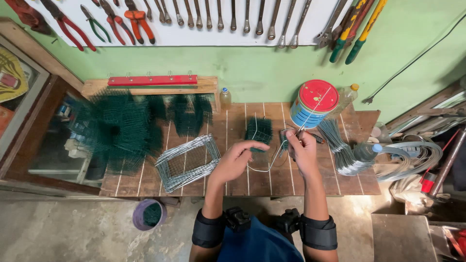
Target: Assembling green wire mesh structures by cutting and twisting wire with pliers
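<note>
Bending a thin pale wire (270,162) over the middle of a slatted wooden bench (242,182): left hand (238,157) curled around one end, right hand (301,148) pinching the other. Just beyond, a small green mesh piece (258,130). Further left, a stack of bare wire frames (187,162). Far right, a blue tin with red lid (314,103).

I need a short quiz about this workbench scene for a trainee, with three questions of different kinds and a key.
1. True or false: the right hand holds a hammer.
2. What lies by the left hand? A) stack of bare wire frames B) saw C) paint brush
3. Fill in: the lid of the blue tin is ____.

Key: 1 false, both hands hold thin wire; 2 A; 3 red.
</note>
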